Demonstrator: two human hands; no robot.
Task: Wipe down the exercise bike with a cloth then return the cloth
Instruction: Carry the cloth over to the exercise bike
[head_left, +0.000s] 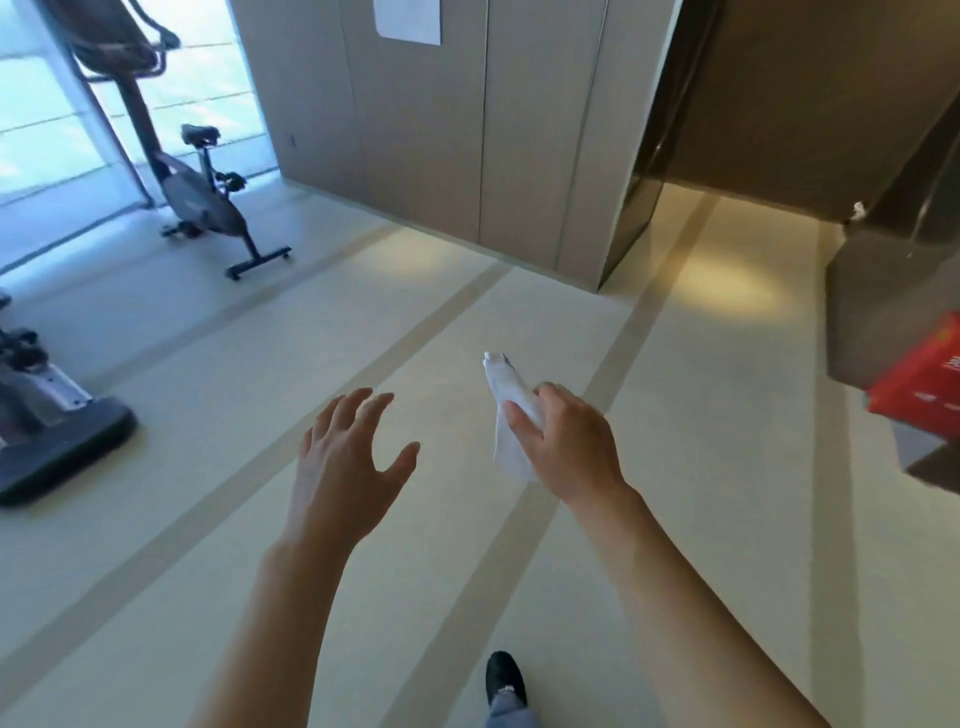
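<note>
A black exercise bike (200, 195) stands at the upper left beside the bright window, several steps away from me. My right hand (569, 444) grips a crumpled white cloth (506, 410), which sticks out above and below my fingers. My left hand (348, 465) hovers beside it over the floor, fingers spread and holding nothing. Both arms reach forward at waist height, far from the bike.
Another machine's dark base (57, 441) lies at the left edge. A beige panelled wall (441, 130) rises ahead, with a dark passage (779, 104) to its right. A grey counter (883, 291) with a red box (922, 387) stands at the right. My black shoe (504, 675) shows below.
</note>
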